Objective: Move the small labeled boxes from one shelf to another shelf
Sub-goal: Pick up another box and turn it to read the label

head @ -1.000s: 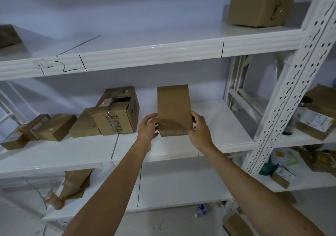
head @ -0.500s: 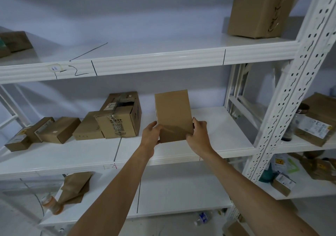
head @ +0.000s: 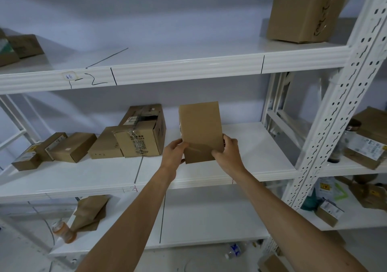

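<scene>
I hold a plain brown cardboard box point(head: 200, 128) upright in front of the middle shelf point(head: 209, 177). My left hand point(head: 174, 152) grips its lower left edge and my right hand point(head: 227, 151) grips its lower right edge. The box hangs above the shelf surface, slightly tilted. To its left on the same shelf sit a taped labeled box point(head: 142, 134), a flat box point(head: 104, 146) and smaller labeled boxes point(head: 72, 147) point(head: 27, 159). The upper shelf point(head: 167, 72), marked "1-2", runs above.
A large carton point(head: 303, 16) stands on the upper shelf's right end, more boxes point(head: 18, 48) at its far left. A perforated white upright point(head: 343, 104) rises on the right, with boxes and a jar point(head: 343, 141) beyond. A paper bag point(head: 90, 213) and bottle point(head: 63, 233) lie on the lower shelf.
Both hands have kept hold of the box while it rose slightly and tilted. The view has tipped upward, showing more of the upper shelf.
</scene>
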A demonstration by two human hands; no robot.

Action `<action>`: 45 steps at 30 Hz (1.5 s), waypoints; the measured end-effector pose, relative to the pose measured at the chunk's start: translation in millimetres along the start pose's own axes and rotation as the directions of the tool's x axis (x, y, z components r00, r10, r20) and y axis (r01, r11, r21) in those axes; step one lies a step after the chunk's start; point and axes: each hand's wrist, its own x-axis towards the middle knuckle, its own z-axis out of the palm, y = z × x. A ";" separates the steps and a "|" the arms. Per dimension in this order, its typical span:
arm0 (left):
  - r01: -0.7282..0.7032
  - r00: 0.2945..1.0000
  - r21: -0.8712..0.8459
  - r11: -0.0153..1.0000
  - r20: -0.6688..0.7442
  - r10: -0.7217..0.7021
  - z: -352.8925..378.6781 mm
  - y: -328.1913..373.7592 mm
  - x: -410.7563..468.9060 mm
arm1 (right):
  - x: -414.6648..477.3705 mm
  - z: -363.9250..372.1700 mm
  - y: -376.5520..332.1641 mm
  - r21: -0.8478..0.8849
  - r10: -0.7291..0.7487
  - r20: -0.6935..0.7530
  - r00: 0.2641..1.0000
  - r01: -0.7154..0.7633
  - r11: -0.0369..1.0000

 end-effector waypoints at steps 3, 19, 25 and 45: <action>-0.032 0.999 0.018 0.999 0.007 0.031 0.3 -1.1 0.8 | 0.7 2.0 4.7 0.017 0.008 -0.006 1.000 -0.008 1.000; -0.341 0.935 0.366 0.866 0.039 0.352 29.7 -3.7 -16.7 | 2.8 0.7 -8.6 -0.122 0.089 -0.041 0.995 -0.093 0.988; -0.298 0.955 0.422 0.856 0.143 0.261 25.9 -8.2 -7.6 | 2.9 1.9 2.2 -0.151 0.154 -0.081 0.985 -0.165 0.975; 0.195 0.918 -0.010 0.981 0.355 -0.179 2.7 -15.7 0.9 | 7.4 -30.2 12.4 0.392 0.212 0.420 0.882 -0.387 0.835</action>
